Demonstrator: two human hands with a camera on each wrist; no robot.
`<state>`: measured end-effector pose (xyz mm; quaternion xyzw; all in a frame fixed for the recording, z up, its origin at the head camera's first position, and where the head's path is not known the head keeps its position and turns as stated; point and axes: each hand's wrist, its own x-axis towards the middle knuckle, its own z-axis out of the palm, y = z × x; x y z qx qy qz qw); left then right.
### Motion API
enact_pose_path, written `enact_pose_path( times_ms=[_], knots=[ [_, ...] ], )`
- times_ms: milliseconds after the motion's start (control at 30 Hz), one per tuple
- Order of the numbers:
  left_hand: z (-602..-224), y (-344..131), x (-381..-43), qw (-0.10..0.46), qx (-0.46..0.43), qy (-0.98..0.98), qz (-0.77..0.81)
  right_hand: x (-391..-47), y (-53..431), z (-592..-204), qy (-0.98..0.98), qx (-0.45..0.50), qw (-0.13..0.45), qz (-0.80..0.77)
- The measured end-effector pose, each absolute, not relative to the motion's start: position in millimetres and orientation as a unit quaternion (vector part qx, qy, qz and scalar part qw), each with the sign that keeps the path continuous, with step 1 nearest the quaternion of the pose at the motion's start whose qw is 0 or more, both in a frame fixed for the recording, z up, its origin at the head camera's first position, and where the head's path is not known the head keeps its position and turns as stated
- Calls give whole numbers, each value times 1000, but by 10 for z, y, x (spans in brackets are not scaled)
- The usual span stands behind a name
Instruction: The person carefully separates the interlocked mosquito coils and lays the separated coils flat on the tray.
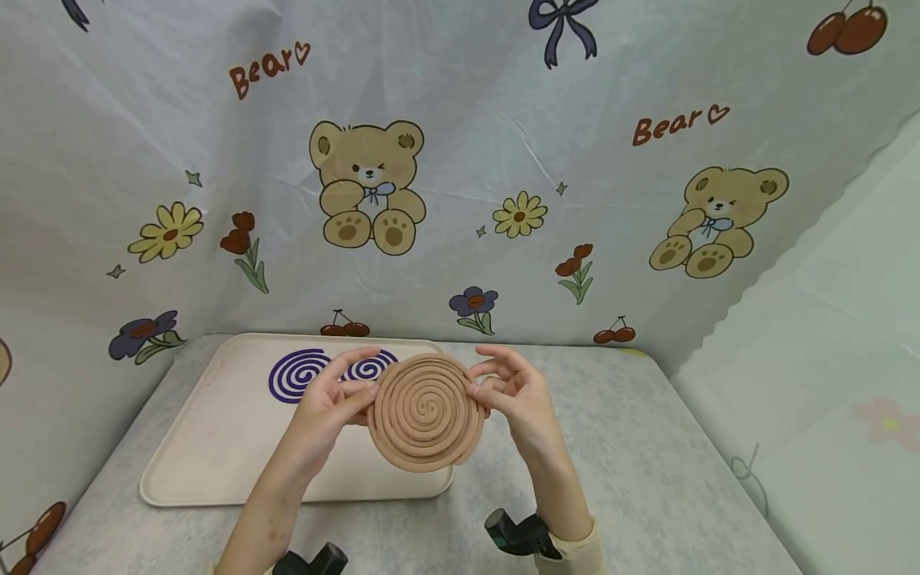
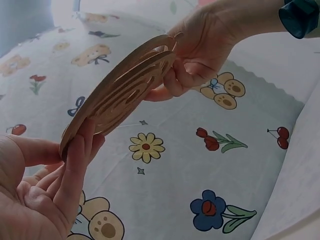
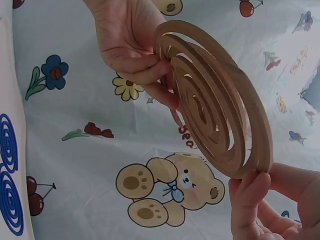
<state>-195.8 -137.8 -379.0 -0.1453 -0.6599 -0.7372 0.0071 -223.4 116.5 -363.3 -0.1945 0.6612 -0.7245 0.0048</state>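
Observation:
A brown flat spiral coil [image 1: 427, 412] is held up between both hands, over the right part of the tray and the table beside it. My left hand [image 1: 332, 409] pinches its left edge between thumb and fingers. On the opposite edge, my right hand [image 1: 519, 403] grips the coil the same way. Gaps show between some turns of the brown coil [image 3: 212, 107] in the right wrist view, where its rings do not lie fully in one plane. In the left wrist view the coil [image 2: 117, 90] appears tilted, nearly edge-on.
A cream tray [image 1: 208, 435] lies on the grey table [image 1: 618, 455]. Toward its back are two dark blue spirals [image 1: 298, 375], the right one partly covered by the left hand and coil. A bear-print cloth [image 1: 460, 160] hangs behind the table.

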Motion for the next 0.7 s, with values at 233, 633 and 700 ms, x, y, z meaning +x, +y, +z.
enact_pose_path(
  times_ms=[233,633,700],
  knots=[
    [-3772,-1349,-1940,68,-139,-702,-695,-2238,1156,-3625,684,-172,42,-708],
    [-3815,-1255,-1934,161,-186,-657,-713,-2265,1121,-3651,645,-129,65,-750],
    [-3820,-1236,-1927,170,-182,-651,-718,-2253,1110,-3649,640,-123,58,-756]
  ],
)
